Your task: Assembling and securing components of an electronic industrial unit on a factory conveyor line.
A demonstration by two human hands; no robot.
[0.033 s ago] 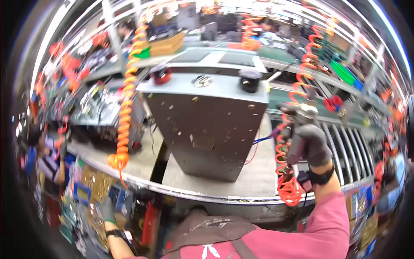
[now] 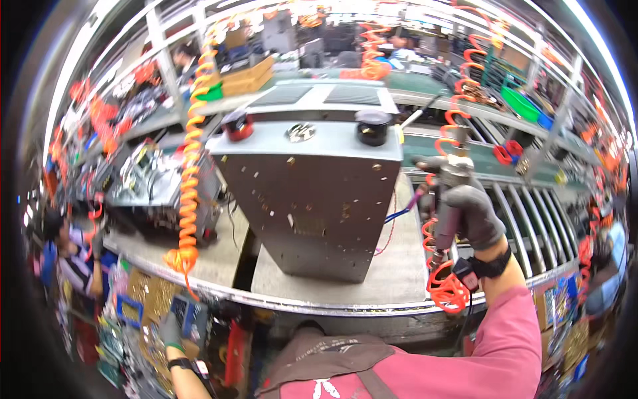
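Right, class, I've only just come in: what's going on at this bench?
A person's gloved right hand grips a powered screwdriver, tip down, to the right of a dark metal casing and apart from it. The casing stands on the workbench, with two black knobs on top. The gloved left hand is low at the left, below the bench edge, by small golden parts; whether it holds anything is unclear.

Tan crate (image 2: 248, 77) up in the upper left, bright green bin (image 2: 519, 105) at the upper right, fat orange coiled hose (image 2: 191, 174) dangling left of centre, and a co-worker (image 2: 78, 271) in stripes at far left.
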